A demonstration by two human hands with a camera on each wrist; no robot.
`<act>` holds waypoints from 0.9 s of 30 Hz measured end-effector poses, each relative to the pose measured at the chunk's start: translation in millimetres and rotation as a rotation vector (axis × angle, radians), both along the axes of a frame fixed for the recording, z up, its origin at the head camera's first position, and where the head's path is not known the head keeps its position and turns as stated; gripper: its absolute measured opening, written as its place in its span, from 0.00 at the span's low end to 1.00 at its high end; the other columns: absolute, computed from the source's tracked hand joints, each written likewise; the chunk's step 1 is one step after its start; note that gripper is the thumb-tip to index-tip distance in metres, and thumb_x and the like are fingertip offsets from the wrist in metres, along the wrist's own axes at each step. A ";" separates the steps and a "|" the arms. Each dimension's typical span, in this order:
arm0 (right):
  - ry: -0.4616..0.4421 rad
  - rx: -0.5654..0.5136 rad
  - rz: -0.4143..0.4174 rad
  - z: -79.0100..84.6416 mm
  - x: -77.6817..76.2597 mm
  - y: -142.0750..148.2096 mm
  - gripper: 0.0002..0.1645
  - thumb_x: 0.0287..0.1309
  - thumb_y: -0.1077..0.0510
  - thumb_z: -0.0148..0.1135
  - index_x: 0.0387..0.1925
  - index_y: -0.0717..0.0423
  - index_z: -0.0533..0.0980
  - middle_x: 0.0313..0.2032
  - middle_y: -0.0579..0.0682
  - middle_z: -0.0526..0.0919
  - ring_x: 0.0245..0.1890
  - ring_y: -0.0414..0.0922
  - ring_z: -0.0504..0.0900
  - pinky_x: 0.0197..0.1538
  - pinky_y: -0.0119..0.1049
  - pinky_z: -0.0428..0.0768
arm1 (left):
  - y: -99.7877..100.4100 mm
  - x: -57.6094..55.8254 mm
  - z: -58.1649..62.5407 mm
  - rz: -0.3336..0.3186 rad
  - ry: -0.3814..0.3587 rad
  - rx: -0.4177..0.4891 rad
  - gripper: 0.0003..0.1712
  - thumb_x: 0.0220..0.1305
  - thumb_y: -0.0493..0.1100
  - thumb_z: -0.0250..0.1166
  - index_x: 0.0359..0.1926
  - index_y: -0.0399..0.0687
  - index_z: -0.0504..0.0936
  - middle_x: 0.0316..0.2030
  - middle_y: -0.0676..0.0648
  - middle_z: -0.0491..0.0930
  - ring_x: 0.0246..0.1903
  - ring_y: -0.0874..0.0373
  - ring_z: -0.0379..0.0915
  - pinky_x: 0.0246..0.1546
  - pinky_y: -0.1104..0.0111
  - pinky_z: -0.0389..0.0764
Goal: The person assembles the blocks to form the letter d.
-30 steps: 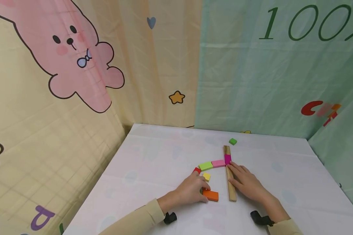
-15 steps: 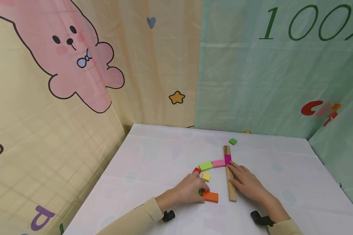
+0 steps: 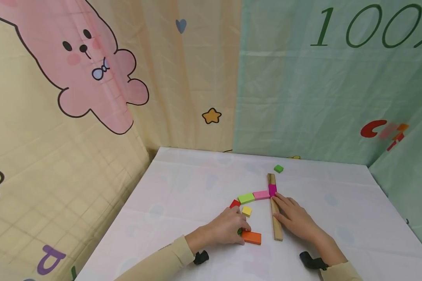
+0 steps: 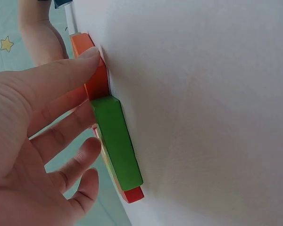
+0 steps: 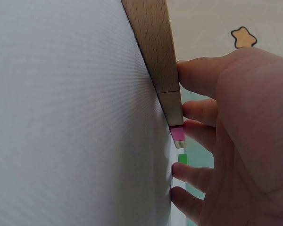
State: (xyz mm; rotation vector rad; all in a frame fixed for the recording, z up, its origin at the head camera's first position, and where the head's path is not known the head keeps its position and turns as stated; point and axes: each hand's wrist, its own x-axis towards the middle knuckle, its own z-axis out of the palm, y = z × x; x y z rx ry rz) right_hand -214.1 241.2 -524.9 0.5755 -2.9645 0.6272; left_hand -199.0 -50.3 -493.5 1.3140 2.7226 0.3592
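With thumb and fingers, my left hand (image 3: 223,227) pinches an orange block (image 3: 252,237) lying on the white table. In the left wrist view, a long green block (image 4: 117,146) joins the orange one end to end, and a red block (image 4: 134,194) shows past its far end. My right hand (image 3: 297,218) rests with extended fingers along a row of wooden blocks (image 3: 277,228); its index fingertip is at the magenta block (image 3: 272,190) in that row. From there a pink block (image 3: 261,194) and a lime block (image 3: 246,198) curve left toward the red one.
A small yellow block (image 3: 247,211) sits inside the curve, near my left fingers. Farther back, beyond the wooden row, lies a small green block (image 3: 278,168). Printed curtains (image 3: 197,78) stand around the far and side edges of the table (image 3: 183,175).
The orange block has shifted slightly toward the near edge, and my left hand has drawn a little to the left with it. My right hand has stayed in place.
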 end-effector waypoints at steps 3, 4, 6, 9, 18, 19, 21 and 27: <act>0.002 0.002 0.001 -0.4 -0.2 0.3 0.40 0.71 0.43 0.58 0.76 0.53 0.60 0.75 0.55 0.59 0.69 0.65 0.61 0.61 0.69 0.67 | -1.4 0.3 0.6 -0.008 0.006 -0.002 0.19 0.53 0.57 0.78 0.47 0.68 0.89 0.36 0.69 0.78 0.43 0.67 0.61 0.40 0.75 0.64; 0.001 0.001 0.001 -0.3 -0.2 0.4 0.40 0.71 0.43 0.58 0.76 0.53 0.60 0.75 0.55 0.59 0.69 0.66 0.61 0.61 0.69 0.66 | -1.9 0.5 0.9 -0.012 0.008 -0.002 0.19 0.53 0.57 0.78 0.47 0.68 0.89 0.36 0.69 0.78 0.43 0.67 0.62 0.40 0.74 0.64; 0.000 0.001 0.001 0.2 -0.1 0.4 0.40 0.71 0.43 0.58 0.76 0.53 0.60 0.75 0.55 0.59 0.69 0.67 0.60 0.61 0.70 0.65 | -2.7 0.7 1.2 -0.015 0.010 -0.003 0.19 0.53 0.57 0.78 0.47 0.68 0.89 0.36 0.69 0.78 0.44 0.67 0.62 0.40 0.74 0.64; -0.001 0.000 0.001 1.2 0.5 0.3 0.39 0.71 0.43 0.59 0.76 0.53 0.61 0.75 0.56 0.59 0.69 0.68 0.60 0.61 0.71 0.65 | -3.5 1.0 1.8 -0.024 0.008 -0.003 0.19 0.53 0.57 0.78 0.48 0.68 0.89 0.36 0.69 0.78 0.44 0.67 0.62 0.40 0.74 0.64; 0.016 -0.002 0.018 1.6 1.3 -0.5 0.39 0.70 0.45 0.60 0.76 0.54 0.61 0.75 0.56 0.60 0.67 0.63 0.64 0.60 0.67 0.69 | -3.5 1.7 2.5 -0.043 0.028 -0.014 0.19 0.55 0.58 0.77 0.49 0.68 0.88 0.35 0.69 0.77 0.44 0.67 0.62 0.39 0.75 0.63; 0.018 -0.003 0.019 1.4 1.3 -0.4 0.39 0.70 0.45 0.60 0.76 0.54 0.61 0.75 0.56 0.60 0.67 0.63 0.64 0.60 0.67 0.69 | -3.5 1.8 2.6 -0.044 0.028 -0.015 0.19 0.55 0.58 0.77 0.49 0.67 0.88 0.35 0.68 0.77 0.44 0.67 0.62 0.39 0.75 0.63; 0.020 -0.002 0.019 1.2 1.3 -0.4 0.39 0.70 0.45 0.60 0.76 0.54 0.61 0.75 0.56 0.60 0.67 0.62 0.64 0.60 0.67 0.70 | -3.3 2.1 3.2 -0.044 0.027 -0.017 0.19 0.55 0.58 0.77 0.49 0.67 0.88 0.35 0.68 0.77 0.44 0.67 0.62 0.39 0.75 0.63; 0.019 0.002 0.018 1.6 1.3 -0.7 0.39 0.70 0.45 0.60 0.76 0.55 0.61 0.75 0.56 0.60 0.67 0.62 0.64 0.60 0.66 0.70 | -3.7 3.1 3.8 -0.043 0.021 -0.018 0.20 0.55 0.57 0.77 0.50 0.67 0.88 0.35 0.68 0.77 0.44 0.66 0.62 0.39 0.74 0.63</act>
